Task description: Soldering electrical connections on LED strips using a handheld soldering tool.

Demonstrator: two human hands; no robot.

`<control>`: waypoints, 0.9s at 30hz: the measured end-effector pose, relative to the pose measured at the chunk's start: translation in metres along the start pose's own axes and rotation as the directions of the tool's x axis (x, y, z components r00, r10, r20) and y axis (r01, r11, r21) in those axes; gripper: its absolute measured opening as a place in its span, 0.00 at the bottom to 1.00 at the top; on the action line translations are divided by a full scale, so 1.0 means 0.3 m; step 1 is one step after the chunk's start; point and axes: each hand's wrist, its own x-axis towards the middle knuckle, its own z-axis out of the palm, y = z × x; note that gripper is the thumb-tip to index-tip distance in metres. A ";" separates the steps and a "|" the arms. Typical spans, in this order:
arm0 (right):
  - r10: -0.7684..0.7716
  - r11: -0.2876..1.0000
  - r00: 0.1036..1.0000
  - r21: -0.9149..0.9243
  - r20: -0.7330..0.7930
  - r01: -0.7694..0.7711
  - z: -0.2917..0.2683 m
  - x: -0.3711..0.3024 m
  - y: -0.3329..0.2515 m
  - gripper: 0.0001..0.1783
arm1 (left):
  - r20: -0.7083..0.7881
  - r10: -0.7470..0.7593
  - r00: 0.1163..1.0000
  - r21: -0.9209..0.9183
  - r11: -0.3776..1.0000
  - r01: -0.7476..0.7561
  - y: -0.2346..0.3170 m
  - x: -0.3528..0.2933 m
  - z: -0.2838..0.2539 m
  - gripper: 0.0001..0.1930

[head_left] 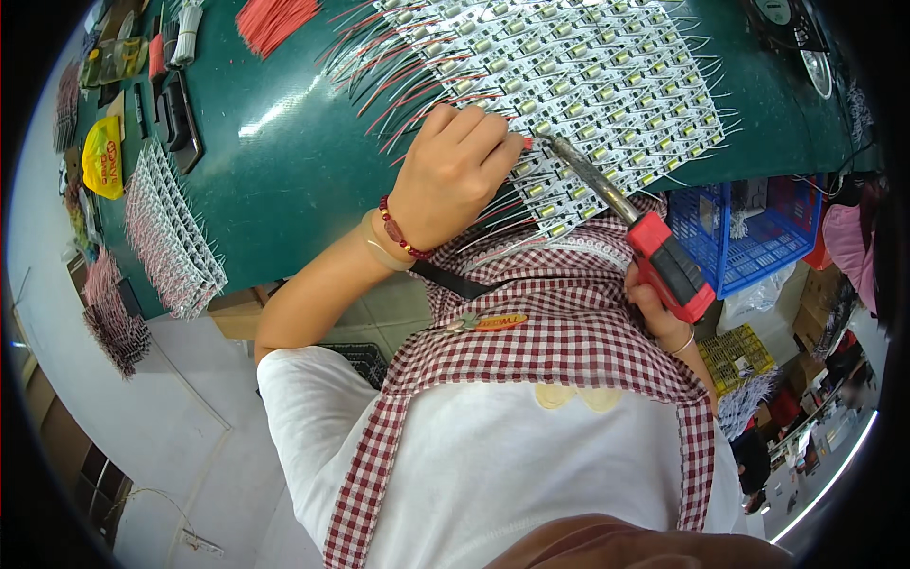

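My right hand [656, 311] grips the red and black handle of a soldering iron [592, 175]. Its metal barrel points up and left, with the tip over a panel of white circuit boards [607, 104] on the bench. Just left of the tip is my left hand [460, 161], closed, thumb and fingertips pinched together. A small red end, seemingly of wire, shows at the fingertips; most of what they hold is hidden. Red and pale wires [398, 85] fan out from the panel's left edge. The panel's near edge reaches my checked apron [531, 332].
The green bench [284, 171] carries a bundle of red wires [273, 21], stacked wired boards [172, 232], a yellow bag [102, 159] and hand tools [175, 114]. A round dark device [782, 19] stands far right. Below the right edge are a blue crate [758, 242] and yellow basket [733, 358].
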 end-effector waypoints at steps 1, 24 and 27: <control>0.000 1.000 1.000 0.000 0.000 0.000 0.004 -0.012 0.007 0.12 | 0.002 -0.002 1.000 0.008 1.000 0.002 0.002 0.002 -0.001 0.08; -0.018 0.999 1.000 -0.046 -0.026 0.017 0.003 -0.014 0.046 0.11 | 0.066 0.039 0.997 0.046 0.998 -0.042 -0.002 0.001 -0.011 0.13; 0.198 0.980 0.978 0.054 -0.071 -0.194 0.009 -0.038 0.055 0.11 | 0.059 0.042 0.997 0.039 0.998 -0.045 -0.002 -0.003 -0.010 0.13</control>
